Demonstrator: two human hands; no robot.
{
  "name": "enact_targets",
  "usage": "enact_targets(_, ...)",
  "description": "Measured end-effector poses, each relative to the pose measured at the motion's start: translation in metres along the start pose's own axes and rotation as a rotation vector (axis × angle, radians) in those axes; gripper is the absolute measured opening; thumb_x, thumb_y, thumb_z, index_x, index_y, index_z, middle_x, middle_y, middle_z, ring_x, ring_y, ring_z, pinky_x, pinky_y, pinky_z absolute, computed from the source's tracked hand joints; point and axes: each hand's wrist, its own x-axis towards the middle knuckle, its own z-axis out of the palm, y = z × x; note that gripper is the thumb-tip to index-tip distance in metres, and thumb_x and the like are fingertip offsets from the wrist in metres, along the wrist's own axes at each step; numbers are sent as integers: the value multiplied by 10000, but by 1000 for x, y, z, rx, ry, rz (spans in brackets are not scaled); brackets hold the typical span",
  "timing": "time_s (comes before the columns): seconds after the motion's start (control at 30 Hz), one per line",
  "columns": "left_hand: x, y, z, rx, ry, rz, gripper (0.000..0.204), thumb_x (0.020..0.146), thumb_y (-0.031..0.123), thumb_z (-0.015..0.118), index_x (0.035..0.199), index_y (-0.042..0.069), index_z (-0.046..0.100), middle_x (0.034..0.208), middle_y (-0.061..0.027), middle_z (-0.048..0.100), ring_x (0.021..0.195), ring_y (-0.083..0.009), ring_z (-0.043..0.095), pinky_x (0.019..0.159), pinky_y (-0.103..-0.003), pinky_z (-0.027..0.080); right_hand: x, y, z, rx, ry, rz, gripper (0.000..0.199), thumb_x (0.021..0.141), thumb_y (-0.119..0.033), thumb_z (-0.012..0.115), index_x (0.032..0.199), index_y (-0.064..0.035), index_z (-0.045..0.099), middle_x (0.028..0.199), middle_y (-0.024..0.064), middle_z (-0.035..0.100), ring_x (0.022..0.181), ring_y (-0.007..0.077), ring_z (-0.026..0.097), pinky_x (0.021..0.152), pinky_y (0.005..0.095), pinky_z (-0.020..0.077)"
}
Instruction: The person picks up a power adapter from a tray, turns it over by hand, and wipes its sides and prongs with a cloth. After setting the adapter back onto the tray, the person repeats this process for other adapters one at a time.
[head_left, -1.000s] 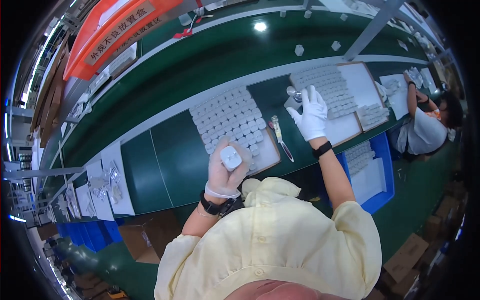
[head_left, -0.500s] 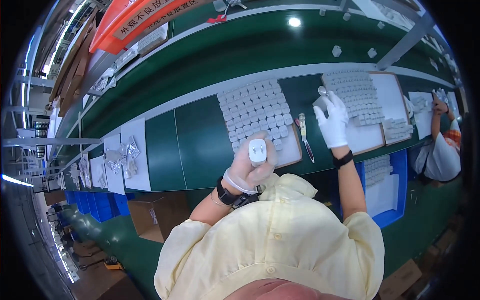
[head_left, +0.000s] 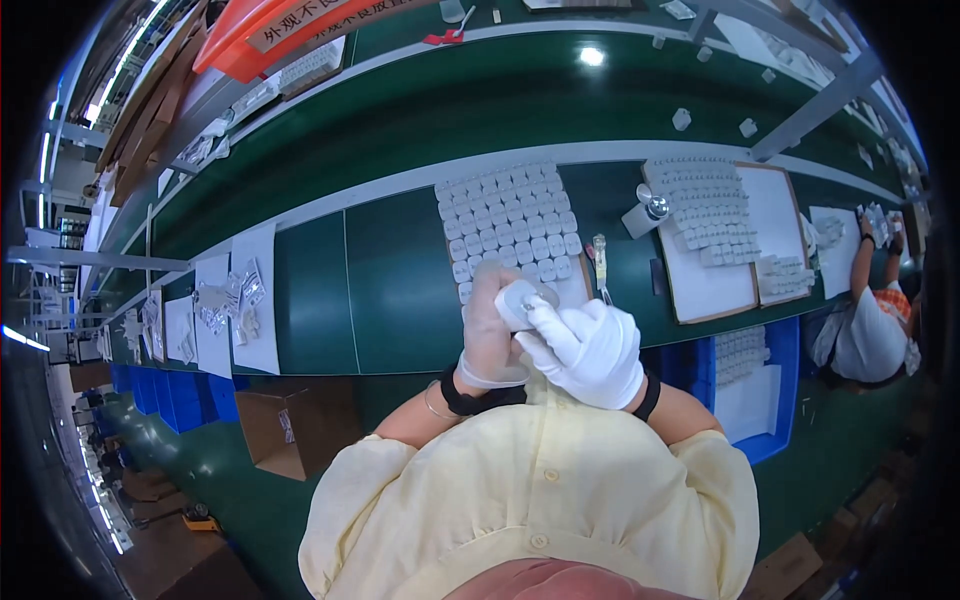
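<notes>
A white plug-in charger (head_left: 513, 298) is gripped in my left hand (head_left: 484, 330), which wears a thin translucent glove. My right hand (head_left: 592, 352), in a white cloth glove, is closed against it, fingertips on the charger's end near its prongs. Whether a small wipe lies under those fingertips is hidden. Beyond my hands, many similar chargers (head_left: 505, 212) stand in tight rows on a board. To the right is a white bottle (head_left: 640, 220) with a round metal top. A tool with a pale yellow handle (head_left: 600, 262) lies beside the rows, partly hidden by my right hand.
More chargers (head_left: 705, 210) fill part of a cardboard-edged tray (head_left: 700, 290) on the right. A blue bin (head_left: 790, 400) stands below the bench edge. Bagged parts (head_left: 230, 300) lie on white sheets at left. Far right, another person's hands (head_left: 880, 228) handle small items.
My right hand has left the bottle and come back left to the charger, closing against its end. My left hand still holds the charger, now tilted.
</notes>
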Motion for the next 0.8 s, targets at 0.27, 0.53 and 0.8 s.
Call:
enact_targets(0.27, -12, -2, 0, 187, -56, 25, 366, 1025, 335, 424, 822, 57, 546, 779, -67, 607, 713, -142, 592, 626, -261, 485, -13, 4, 4, 158, -107, -177, 381, 699, -242, 822, 1037, -138, 682, 620, 31, 537, 429, 198, 487, 373, 332, 317)
enact_targets(0.53, 1, 13, -12, -572, -498, -579, 224, 1030, 203, 413, 1035, 54, 581, 864, -45, 606, 743, -96, 589, 619, -215, 478, 32, 15, -12, 350, 179, -67, 361, 629, -327, 849, 904, -169, 678, 973, 75, 640, 728, 240, 614, 580, 355, 458)
enact_targets(0.8, -12, 9, -1, -306, -159, -621, 266, 1006, 207, 469, 1219, 58, 524, 1007, -24, 622, 853, -89, 621, 655, -213, 514, 6, 24, 18, 491, 134, -130, 575, 596, -411, 856, 1071, -165, 644, 1138, 108, 604, 883, 310, 603, 780, 418, 466)
